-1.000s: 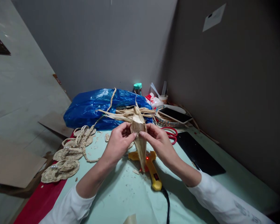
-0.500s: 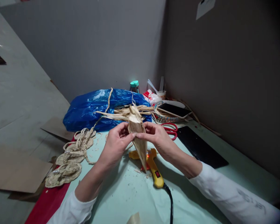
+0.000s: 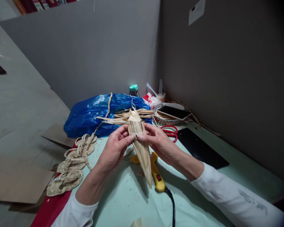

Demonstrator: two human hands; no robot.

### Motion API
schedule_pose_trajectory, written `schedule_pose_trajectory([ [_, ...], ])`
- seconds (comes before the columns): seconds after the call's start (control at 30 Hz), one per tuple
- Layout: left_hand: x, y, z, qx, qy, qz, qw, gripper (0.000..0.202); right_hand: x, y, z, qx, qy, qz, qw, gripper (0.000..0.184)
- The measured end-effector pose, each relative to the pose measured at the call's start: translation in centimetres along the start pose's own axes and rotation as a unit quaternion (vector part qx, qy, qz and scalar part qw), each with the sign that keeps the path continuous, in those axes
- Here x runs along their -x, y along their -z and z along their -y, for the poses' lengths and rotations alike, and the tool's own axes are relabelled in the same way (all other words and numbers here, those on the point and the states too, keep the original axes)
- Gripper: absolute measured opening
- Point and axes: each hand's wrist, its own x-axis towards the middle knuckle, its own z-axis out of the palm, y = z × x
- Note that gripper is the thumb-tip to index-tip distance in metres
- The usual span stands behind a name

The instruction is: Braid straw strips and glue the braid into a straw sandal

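Observation:
A dried corn husk (image 3: pixel 142 151), pale tan with a pointed lower end, hangs above the table between both hands. My left hand (image 3: pixel 117 143) pinches its left edge between thumb and fingers. On the opposite edge my right hand (image 3: pixel 157 138) does the same, the two thumb tips nearly meeting on the front face. Below and partly behind the husk lies a yellow hot glue gun (image 3: pixel 158 178), its black cord running toward me. More dried husk strips (image 3: pixel 118 118) stick out of a blue plastic bag (image 3: pixel 90 113) beyond the hands.
Braided coiled pieces (image 3: pixel 69 167) lie along the table's left edge. Red-handled scissors (image 3: pixel 171 131), a black flat board (image 3: pixel 202 148) and a phone (image 3: pixel 174 112) on a woven basket (image 3: pixel 159 119) are at the right. A green-lidded jar (image 3: pixel 133 90) stands near the grey partition (image 3: pixel 109 47).
The husk's pointed lower end has swung down and a little to the right. Both hands keep their pinch on it. The whole view has shifted slightly.

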Motion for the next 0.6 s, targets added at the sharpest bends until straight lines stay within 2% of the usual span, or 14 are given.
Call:
schedule_pose_trajectory([
  [0.17, -0.1, 0.2, 0.3, 0.038, 0.033, -0.004, 0.999, 0.028, -0.2, 0.1, -0.4, -0.038, -0.02, 0.006, 0.999, 0.019],
  [0.37, 0.2, -0.2, 0.2, 0.071, 0.063, 0.021, 0.995, 0.028, 0.0, -0.6, -0.7, -0.056, -0.027, 0.026, 0.998, 0.024],
  [0.6, 0.2, -0.3, 0.3, 0.021, 0.074, -0.01, 0.997, 0.024, 0.4, -0.9, -0.3, -0.005, -0.069, 0.025, 0.997, 0.034],
])
